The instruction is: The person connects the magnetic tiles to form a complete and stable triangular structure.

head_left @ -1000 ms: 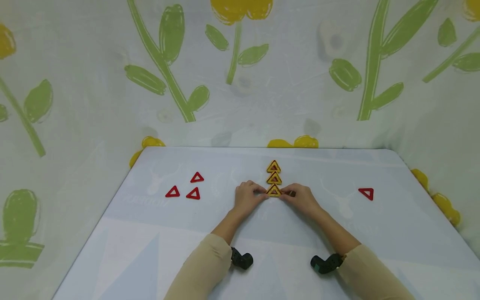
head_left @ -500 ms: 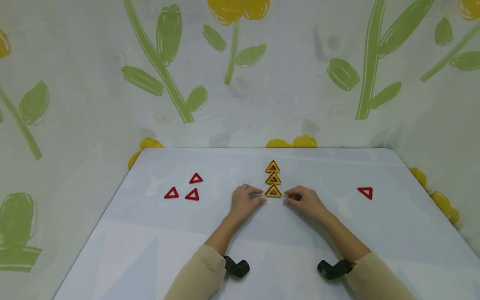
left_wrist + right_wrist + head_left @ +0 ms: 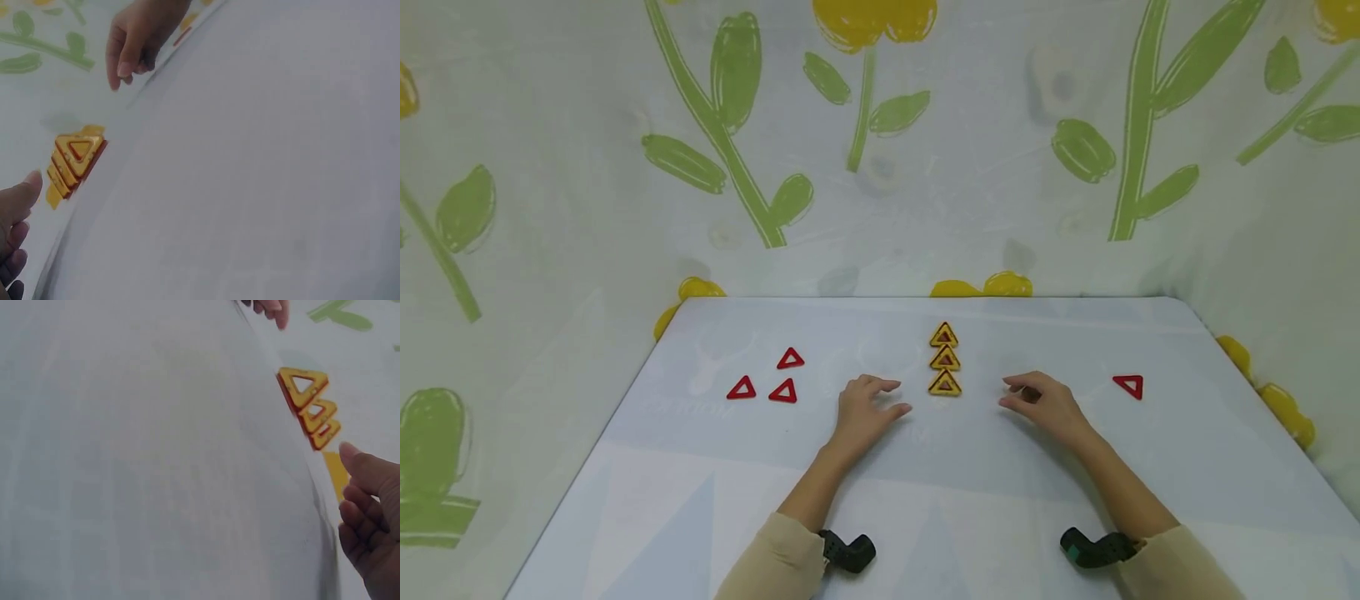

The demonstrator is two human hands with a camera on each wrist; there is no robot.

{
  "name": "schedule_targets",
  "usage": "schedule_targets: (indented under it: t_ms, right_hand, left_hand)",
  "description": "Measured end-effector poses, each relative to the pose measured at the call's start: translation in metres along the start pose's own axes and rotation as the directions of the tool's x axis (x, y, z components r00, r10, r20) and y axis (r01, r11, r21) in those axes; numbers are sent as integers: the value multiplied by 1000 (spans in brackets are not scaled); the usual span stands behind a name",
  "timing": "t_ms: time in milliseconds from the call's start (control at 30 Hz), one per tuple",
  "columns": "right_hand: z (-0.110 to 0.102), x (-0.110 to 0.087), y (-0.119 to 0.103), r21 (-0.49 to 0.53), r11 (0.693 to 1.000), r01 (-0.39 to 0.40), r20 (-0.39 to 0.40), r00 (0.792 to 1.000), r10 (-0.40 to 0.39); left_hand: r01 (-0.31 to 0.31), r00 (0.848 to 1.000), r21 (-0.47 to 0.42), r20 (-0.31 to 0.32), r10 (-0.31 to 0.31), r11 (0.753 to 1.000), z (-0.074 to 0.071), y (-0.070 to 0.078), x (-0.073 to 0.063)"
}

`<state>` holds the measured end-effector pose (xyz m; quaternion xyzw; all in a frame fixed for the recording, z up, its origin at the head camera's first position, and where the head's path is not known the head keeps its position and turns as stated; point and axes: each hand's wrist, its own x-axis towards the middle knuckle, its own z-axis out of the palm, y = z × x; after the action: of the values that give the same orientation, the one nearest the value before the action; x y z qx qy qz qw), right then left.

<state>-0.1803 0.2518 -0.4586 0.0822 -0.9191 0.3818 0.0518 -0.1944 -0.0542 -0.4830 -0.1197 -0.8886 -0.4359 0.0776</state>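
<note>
Three yellow triangle frames, the nearest [image 3: 945, 384], the middle [image 3: 945, 359] and the farthest [image 3: 943, 335], form a column pointing away from me. Red edges show beneath them in both wrist views, as on the nearest yellow triangle [image 3: 80, 155]. My left hand [image 3: 863, 412] hovers left of the column, thumb and fingers spread apart, holding nothing. To the column's right is my right hand [image 3: 1047, 407], its fingers loosely bent and nothing between them. Neither hand touches the triangles. In the right wrist view, the thumb and curled fingers of my right hand [image 3: 375, 509] appear at the right edge.
Three red triangle frames lie to the left: one farther back [image 3: 790, 358], one at far left [image 3: 742, 387] and one nearer the middle [image 3: 784, 391]. Another red triangle [image 3: 1130, 385] lies at the right. The pale tabletop [image 3: 925, 483] meets a flower-patterned curtain [image 3: 925, 225].
Both hands have let go of the nearest yellow triangle and drawn apart, the left hand leftward and the right hand rightward. The triangles stay in their column.
</note>
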Motion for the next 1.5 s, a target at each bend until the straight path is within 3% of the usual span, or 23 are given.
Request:
schedule_targets:
  t_ms: [233, 533, 867, 1033, 1200, 1500]
  right_hand:
    - [-17, -8, 4, 4, 999, -39, -38, 999, 39]
    - [-41, -16, 18, -36, 992, -124, -73, 990, 121]
    - [-66, -29, 41, -95, 989, -115, -176, 980, 97]
    - [-76, -36, 53, -117, 981, -153, -211, 969, 126]
    - [-81, -42, 67, -110, 961, -253, -285, 934, 213]
    - [-83, -47, 88, -35, 879, -476, -374, 822, 430]
  left_hand:
    - [107, 993, -49, -39, -109, 993, -27, -6, -6]
    - [140, 987, -55, -65, -144, 989, -58, -29, -12]
    - [171, 976, 43, -143, -163, 984, -97, -54, -19]
    - [234, 960, 91, -182, -215, 968, -113, -71, -21]
    - [262, 949, 119, -210, -234, 958, -121, -81, -26]
    - [248, 960, 228, -186, -207, 942, -119, -85, -28]
